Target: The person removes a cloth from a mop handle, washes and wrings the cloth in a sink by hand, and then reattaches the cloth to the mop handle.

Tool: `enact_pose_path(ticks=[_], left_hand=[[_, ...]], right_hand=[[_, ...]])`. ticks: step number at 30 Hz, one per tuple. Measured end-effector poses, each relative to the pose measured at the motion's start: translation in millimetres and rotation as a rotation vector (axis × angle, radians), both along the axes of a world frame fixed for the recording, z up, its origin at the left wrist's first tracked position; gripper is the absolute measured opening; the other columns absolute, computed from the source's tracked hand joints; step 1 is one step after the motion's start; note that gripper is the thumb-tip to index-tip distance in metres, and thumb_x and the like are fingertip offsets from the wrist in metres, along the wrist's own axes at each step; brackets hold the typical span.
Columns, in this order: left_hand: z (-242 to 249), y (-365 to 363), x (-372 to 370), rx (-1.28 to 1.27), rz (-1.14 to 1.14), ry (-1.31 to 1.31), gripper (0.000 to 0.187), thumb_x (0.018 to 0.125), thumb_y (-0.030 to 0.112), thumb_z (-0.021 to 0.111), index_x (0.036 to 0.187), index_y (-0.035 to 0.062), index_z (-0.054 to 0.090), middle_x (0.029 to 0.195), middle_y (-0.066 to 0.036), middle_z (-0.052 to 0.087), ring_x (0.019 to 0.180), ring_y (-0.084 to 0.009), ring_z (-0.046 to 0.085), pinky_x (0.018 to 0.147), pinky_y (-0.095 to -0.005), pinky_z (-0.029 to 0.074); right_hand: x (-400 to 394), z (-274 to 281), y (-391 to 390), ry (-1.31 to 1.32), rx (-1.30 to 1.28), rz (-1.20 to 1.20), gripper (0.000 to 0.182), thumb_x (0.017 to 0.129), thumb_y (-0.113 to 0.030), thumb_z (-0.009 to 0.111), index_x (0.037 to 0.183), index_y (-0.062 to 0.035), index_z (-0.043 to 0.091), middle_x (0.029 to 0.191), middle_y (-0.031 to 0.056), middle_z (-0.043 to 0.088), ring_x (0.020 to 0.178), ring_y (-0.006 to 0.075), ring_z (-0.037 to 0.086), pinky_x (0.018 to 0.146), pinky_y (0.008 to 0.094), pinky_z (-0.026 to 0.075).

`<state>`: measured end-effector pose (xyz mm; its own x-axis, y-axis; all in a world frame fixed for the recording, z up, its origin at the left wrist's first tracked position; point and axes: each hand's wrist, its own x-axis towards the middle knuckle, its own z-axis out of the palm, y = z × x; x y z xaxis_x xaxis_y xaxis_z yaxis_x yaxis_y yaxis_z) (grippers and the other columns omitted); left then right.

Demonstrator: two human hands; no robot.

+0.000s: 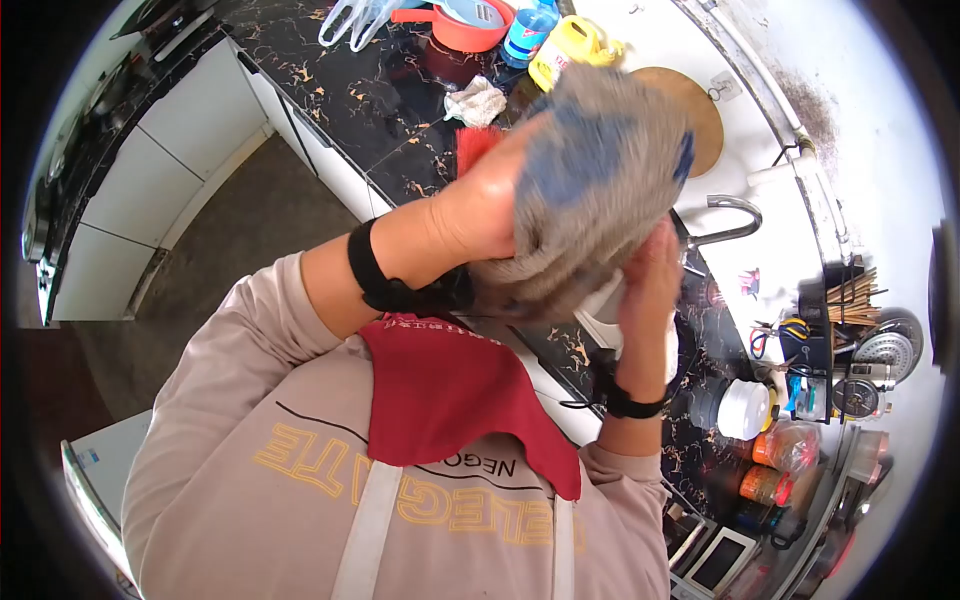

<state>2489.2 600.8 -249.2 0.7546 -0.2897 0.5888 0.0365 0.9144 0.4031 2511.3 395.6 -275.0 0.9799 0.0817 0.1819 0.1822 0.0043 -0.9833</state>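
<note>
One grey cloth (610, 190) with blue patches is up in the air above the counter (340, 115), between your two hands and blurred. Your left hand (490, 200) has it by its left side, the fingers closed on the fabric, though their tips are hidden. Your right hand (650, 275) is against its lower right side; that hand is blurred and its fingers partly covered, so you cannot tell whether they pinch the fabric or lie flat on it. You wear a black band on each wrist.

Just behind your left hand shows a bit of something red (474, 148), mostly covered. Beyond it, a crumpled white cloth (475, 102) lies on the counter. Toward the counter's far edge, left of the wall, stand a yellow jug (570, 52) and, next to it, a blue bottle (528, 35). Beside the bottle sits a red pan (465, 28), with a clear plastic bag (357, 20) near its handle.

To the right of the grey cloth, a round wooden board (700, 115) is by the wall, and a curved metal faucet (738, 210) stands near the far edge. Farther toward the right end, along that same edge, you have a white tub (743, 408) and jars (765, 487) with orange on them.
</note>
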Motion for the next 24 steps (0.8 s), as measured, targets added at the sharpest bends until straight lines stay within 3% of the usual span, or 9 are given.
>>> enact_pose_path(ticks=[2, 3, 5, 9, 10, 13, 17, 19, 24], left_hand=[[6.9, 2.8, -6.4, -0.188, -0.086, 0.010, 0.046, 0.088, 0.035, 0.044, 0.121, 0.0029, 0.050, 0.119, -0.011, 0.055, 0.107, -0.0232, 0.054, 0.094, -0.0367, 0.041], [10.4, 4.3, -9.6, -0.281, -0.133, 0.011, 0.050, 0.089, 0.041, 0.040, 0.121, 0.0033, 0.050, 0.119, -0.011, 0.055, 0.107, -0.0250, 0.054, 0.095, -0.0378, 0.041], [10.1, 0.0, -7.8, -0.300, -0.124, 0.052, 0.050, 0.087, 0.042, 0.042, 0.118, 0.0038, 0.052, 0.116, -0.011, 0.056, 0.105, -0.0246, 0.055, 0.094, -0.0377, 0.041], [2.0, 8.4, 0.0, -0.311, -0.120, 0.283, 0.050, 0.087, 0.043, 0.041, 0.116, 0.0040, 0.055, 0.112, -0.011, 0.059, 0.101, -0.0258, 0.056, 0.091, -0.0384, 0.044], [-0.5, 16.7, 0.6, -0.337, -0.133, 0.410, 0.050, 0.088, 0.043, 0.040, 0.116, 0.0038, 0.055, 0.112, -0.012, 0.059, 0.101, -0.0268, 0.057, 0.090, -0.0387, 0.045], [-24.9, 29.4, -15.2, -0.290, 0.119, 0.568, 0.052, 0.089, 0.043, 0.037, 0.119, 0.0030, 0.053, 0.116, -0.013, 0.057, 0.104, -0.0281, 0.056, 0.092, -0.0392, 0.044], [-56.3, 54.8, -50.0, -0.495, -0.196, 0.729, 0.056, 0.087, 0.043, 0.037, 0.122, 0.0010, 0.050, 0.125, -0.017, 0.050, 0.112, -0.0322, 0.050, 0.098, -0.0465, 0.037], [-48.8, 66.3, -67.7, -0.410, -0.058, 0.794, 0.054, 0.088, 0.041, 0.036, 0.122, 0.0017, 0.049, 0.124, -0.015, 0.052, 0.109, -0.0293, 0.052, 0.096, -0.0409, 0.040], [-37.3, 144.4, -109.8, -0.173, 0.267, 0.428, 0.053, 0.085, 0.040, 0.041, 0.120, 0.0018, 0.050, 0.120, -0.016, 0.053, 0.109, -0.0311, 0.051, 0.094, -0.0419, 0.040]], right_hand=[[-13.7, -12.6, 33.5, 0.278, 0.298, 0.269, 0.060, 0.093, -0.042, 0.042, 0.137, -0.0051, 0.024, 0.139, 0.0099, 0.032, 0.123, 0.0221, 0.039, 0.097, 0.0343, 0.038], [-23.5, -20.7, 50.6, 0.015, -0.103, 0.368, 0.059, 0.093, -0.041, 0.042, 0.137, -0.0063, 0.025, 0.139, 0.0094, 0.033, 0.123, 0.0228, 0.038, 0.098, 0.0361, 0.037], [-46.1, -26.1, 89.3, -0.042, -0.099, 0.696, 0.057, 0.092, -0.038, 0.042, 0.138, -0.0077, 0.025, 0.139, 0.0106, 0.034, 0.124, 0.0248, 0.038, 0.101, 0.0397, 0.035], [-52.8, -13.2, 134.8, 0.811, 0.824, 1.046, 0.049, 0.091, -0.033, 0.047, 0.128, -0.0028, 0.039, 0.127, 0.0132, 0.047, 0.118, 0.0239, 0.044, 0.101, 0.0368, 0.034], [-51.2, -15.1, 139.0, 0.882, 0.970, 0.942, 0.045, 0.092, -0.032, 0.044, 0.127, -0.0053, 0.041, 0.125, 0.0124, 0.048, 0.118, 0.0253, 0.044, 0.099, 0.0390, 0.037], [-47.3, -35.8, 144.6, 0.690, 0.874, 0.715, 0.059, 0.092, -0.044, 0.034, 0.133, -0.0019, 0.031, 0.132, 0.0241, 0.039, 0.122, 0.0358, 0.039, 0.103, 0.0449, 0.032], [-24.6, -20.0, 142.0, 0.619, 0.890, 0.662, 0.060, 0.090, -0.046, 0.034, 0.130, -0.0015, 0.038, 0.129, 0.0167, 0.045, 0.118, 0.0303, 0.045, 0.100, 0.0443, 0.036], [-28.1, -10.7, 150.2, 0.553, 0.845, 0.750, 0.052, 0.091, -0.039, 0.037, 0.129, -0.0035, 0.040, 0.126, 0.0128, 0.048, 0.113, 0.0272, 0.050, 0.097, 0.0420, 0.040], [-18.3, -10.7, 144.2, 0.215, 0.135, 0.563, 0.034, 0.092, -0.017, 0.043, 0.122, -0.0014, 0.047, 0.117, 0.0107, 0.055, 0.108, 0.0222, 0.052, 0.093, 0.0352, 0.042]])
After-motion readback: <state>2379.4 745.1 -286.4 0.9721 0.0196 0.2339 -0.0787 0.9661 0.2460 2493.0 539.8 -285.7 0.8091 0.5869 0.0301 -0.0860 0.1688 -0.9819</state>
